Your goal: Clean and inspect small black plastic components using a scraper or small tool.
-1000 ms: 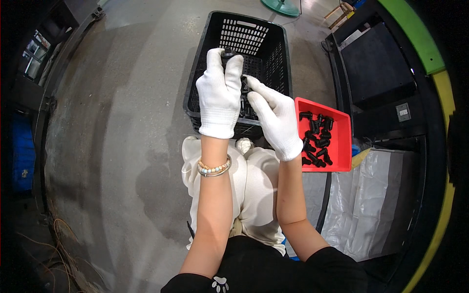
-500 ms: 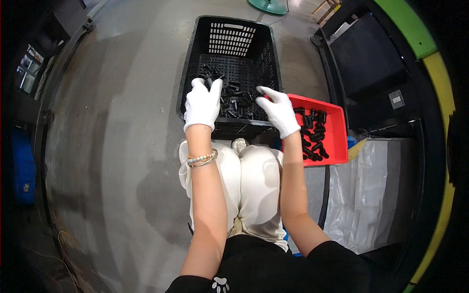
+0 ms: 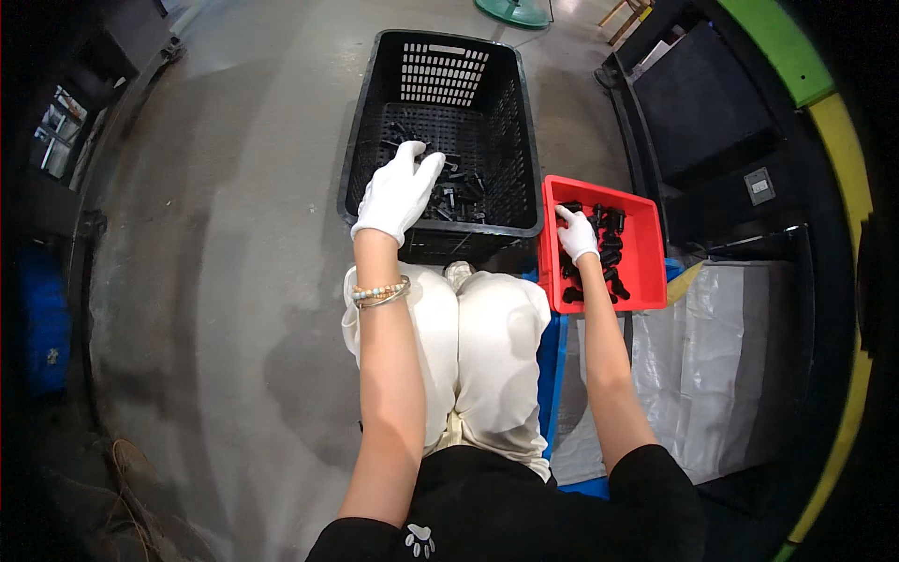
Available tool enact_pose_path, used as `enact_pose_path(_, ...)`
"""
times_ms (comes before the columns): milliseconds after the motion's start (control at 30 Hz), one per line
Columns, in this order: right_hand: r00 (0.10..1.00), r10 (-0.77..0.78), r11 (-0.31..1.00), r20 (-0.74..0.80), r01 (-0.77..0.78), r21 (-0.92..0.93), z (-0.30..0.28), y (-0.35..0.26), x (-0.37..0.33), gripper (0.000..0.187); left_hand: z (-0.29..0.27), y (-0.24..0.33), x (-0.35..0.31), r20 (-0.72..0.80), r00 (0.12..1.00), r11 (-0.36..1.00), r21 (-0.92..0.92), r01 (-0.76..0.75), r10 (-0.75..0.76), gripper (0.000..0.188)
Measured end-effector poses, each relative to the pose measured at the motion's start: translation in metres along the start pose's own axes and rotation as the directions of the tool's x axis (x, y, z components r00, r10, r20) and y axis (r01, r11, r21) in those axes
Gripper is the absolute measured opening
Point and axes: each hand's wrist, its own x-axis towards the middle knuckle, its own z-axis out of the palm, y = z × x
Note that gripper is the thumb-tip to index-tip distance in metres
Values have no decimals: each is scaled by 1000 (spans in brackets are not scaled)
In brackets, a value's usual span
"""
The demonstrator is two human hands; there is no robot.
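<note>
Right hand (image 3: 579,235): nearer your black fittings (image 3: 614,221), right of centre; grip unclear.
Black fittings: inside the red bin (image 3: 646,267), long axes mixed.
Left hand (image 3: 397,194): over your black crate (image 3: 350,159), upper centre; fingers parted, hold unclear.

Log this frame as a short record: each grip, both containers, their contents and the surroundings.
Left grip: white-gloved, over the near part of the crate; whether it holds anything is unclear
Right grip: white-gloved, inside the red bin, fingertips at a black part; hold unclear
Black crate: slotted walls, loose black pieces inside
Red bin: right of the crate's near corner, several black parts inside
Left wrist: beaded bracelet
Right side: pale sheeting
</note>
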Motion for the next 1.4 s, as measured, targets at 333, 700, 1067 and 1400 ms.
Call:
enact_pose_path(333, 967, 157, 982, -201, -131, 137, -12, 11, -4, 28, -25, -67, -56, -233, 952, 729, -684, -15, -199, 32)
enact_pose_path(700, 997, 22, 410, 80, -82, 909, -105, -80, -35, 19, -53, -43, -78, -375, 922, 809, -569, -148, -94, 32)
enact_pose_path(1067, 959, -220, 417, -176, 256, 872, -148, -278, -133, 23, -29, 31, -137, -384, 832, 855, -171, -491, 401, 31)
enact_pose_path(1400, 936, -312, 282, 164, -74, 957, -80, -277, -198, 35, -9, -41, -163, -175, 973, 198, -970, -144, -153, 35)
